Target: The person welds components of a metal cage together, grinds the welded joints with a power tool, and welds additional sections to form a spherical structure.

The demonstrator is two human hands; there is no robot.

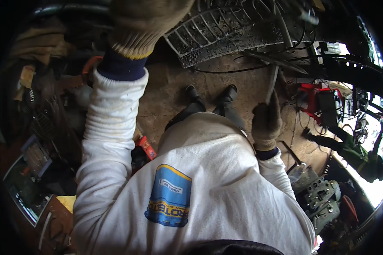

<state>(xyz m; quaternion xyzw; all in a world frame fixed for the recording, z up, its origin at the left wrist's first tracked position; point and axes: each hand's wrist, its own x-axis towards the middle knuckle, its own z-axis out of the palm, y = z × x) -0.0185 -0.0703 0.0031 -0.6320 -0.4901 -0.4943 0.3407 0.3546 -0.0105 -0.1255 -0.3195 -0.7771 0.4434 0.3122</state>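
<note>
My left hand (pixel 151 19), in a knitted work glove with a yellow-edged cuff, reaches up to the top edge of the view. Its fingers lie out of sight, so what it touches does not show. Beside it is a dirty dark metal frame (pixel 200 34) with a row of curved bars. Lower on the right, my right hand (pixel 267 125) wears a similar brownish glove. Its fingers are closed around a narrow grey metal bar (pixel 272 83) that points up toward the dark frame. The bar's lower end is hidden in the glove.
Cables and metal rods (pixel 285 29) cross the far right of the frame. A red stand (pixel 312 100) and another person (pixel 361 153) are at the right. Greasy machine parts (pixel 323 204) lie lower right, a long-handled tool (pixel 291 153) near them. A glass pane (pixel 25 191) leans lower left.
</note>
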